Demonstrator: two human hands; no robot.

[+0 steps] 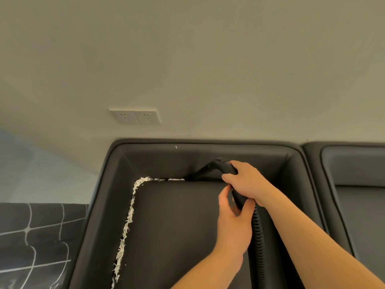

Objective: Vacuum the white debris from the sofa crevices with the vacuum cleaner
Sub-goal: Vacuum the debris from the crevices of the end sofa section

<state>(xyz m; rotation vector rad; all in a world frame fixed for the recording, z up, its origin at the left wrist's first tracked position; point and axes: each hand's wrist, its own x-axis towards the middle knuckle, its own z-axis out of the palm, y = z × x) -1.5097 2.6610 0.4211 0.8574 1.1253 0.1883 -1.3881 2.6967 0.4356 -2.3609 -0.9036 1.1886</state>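
A black vacuum nozzle (205,168) points down-left into the back crevice of the dark sofa seat (177,226). My right hand (246,180) grips the nozzle's handle from above. My left hand (234,222) holds the tube just below it, where the ribbed black hose (258,236) begins and runs toward me. White debris (129,217) fills the left crevice from the front edge up to the back-left corner. A thin strip of it continues along the back crevice, ending just left of the nozzle tip.
The sofa's padded arm (93,215) and backrest (208,149) wall in the seat. A second seat section (354,184) lies to the right. A dark patterned rug (31,236) covers the floor at left. A double wall socket (135,117) sits above the backrest.
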